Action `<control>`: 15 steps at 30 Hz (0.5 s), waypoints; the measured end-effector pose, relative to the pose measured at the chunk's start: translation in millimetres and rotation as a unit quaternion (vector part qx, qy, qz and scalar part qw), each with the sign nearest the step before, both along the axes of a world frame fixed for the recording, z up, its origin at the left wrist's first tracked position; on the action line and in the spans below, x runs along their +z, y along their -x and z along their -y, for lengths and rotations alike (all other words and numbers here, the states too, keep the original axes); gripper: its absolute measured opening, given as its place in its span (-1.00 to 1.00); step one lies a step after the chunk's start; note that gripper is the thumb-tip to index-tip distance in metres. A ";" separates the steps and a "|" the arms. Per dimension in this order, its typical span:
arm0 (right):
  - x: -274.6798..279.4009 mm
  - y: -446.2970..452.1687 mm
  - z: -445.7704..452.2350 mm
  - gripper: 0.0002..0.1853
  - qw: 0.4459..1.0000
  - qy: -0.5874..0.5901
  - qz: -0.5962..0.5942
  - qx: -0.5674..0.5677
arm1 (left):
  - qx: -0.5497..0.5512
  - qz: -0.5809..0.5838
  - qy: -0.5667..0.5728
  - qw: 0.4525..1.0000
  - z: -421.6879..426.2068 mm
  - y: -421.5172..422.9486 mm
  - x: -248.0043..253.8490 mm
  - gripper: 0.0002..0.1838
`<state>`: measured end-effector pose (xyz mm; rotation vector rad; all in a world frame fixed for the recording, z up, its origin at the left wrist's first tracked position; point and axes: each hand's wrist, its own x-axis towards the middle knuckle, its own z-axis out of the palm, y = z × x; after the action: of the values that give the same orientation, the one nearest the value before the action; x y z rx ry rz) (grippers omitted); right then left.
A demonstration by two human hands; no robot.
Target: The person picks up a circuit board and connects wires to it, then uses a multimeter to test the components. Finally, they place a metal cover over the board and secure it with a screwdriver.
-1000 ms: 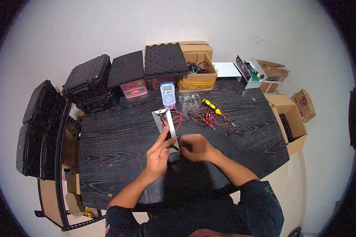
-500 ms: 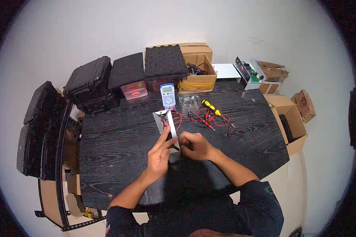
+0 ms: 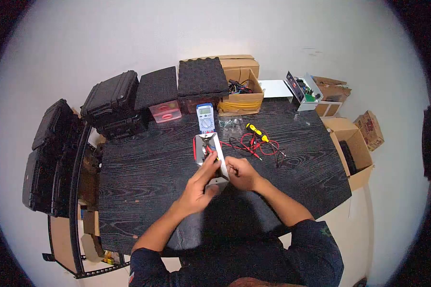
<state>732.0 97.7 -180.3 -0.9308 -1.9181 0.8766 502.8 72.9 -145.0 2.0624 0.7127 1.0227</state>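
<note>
Fingers (image 3: 207, 168) of the left hand (image 3: 195, 193) lay extended, barely parted, across the open side of a white casing (image 3: 219, 146); whether they gripped anything inside could not be told. Those of the right hand (image 3: 243, 173) were curled against its right wall, their hold likewise hidden. It was on or just above the black table (image 3: 139, 182), near the multimeter (image 3: 206, 119). Thin-walled, the casing was probably stiff, light and slightly slick, its inner wires (image 3: 209, 149) fragile; the long outer walls seemed the best hold. Beyond, a cardboard box (image 3: 249, 97) held tangled cables (image 3: 239, 87), a clear bag (image 3: 231, 126) small parts, and the right-hand carton (image 3: 361, 177) something dark.
</note>
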 end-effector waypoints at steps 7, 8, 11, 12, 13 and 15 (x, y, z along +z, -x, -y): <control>-3.1 -8.6 -6.7 -0.91 0.998 -0.044 0.007 -0.045 | 0.104 -0.187 -0.105 0.971 -31.5 11.3 -10.9 0.66; -0.1 -9.0 -6.5 -0.90 0.998 -0.046 0.007 -0.041 | 0.078 -0.189 -0.083 0.975 -40.9 11.8 -21.3 0.79; -13.6 -15.4 -11.3 -0.86 0.994 0.106 0.017 -0.028 | 0.049 -0.107 -0.016 0.993 -47.9 5.5 -41.7 0.82; -6.9 -17.2 -9.1 -0.85 0.994 0.109 0.006 -0.002 | 0.064 -0.089 -0.028 0.994 -45.1 1.1 -37.6 0.79; 6.4 -19.6 -6.1 -0.82 0.993 0.112 -0.003 0.025 | 0.072 -0.095 -0.033 0.992 -43.9 -1.2 -34.9 0.78; 12.3 -30.4 -9.0 -0.80 0.990 0.106 0.030 0.085 | 0.087 -0.104 -0.043 0.990 -42.1 -5.4 -29.9 0.75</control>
<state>762.4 106.7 -168.0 -0.9351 -2.0059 1.1829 508.2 115.0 -174.8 2.2356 0.9846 0.9555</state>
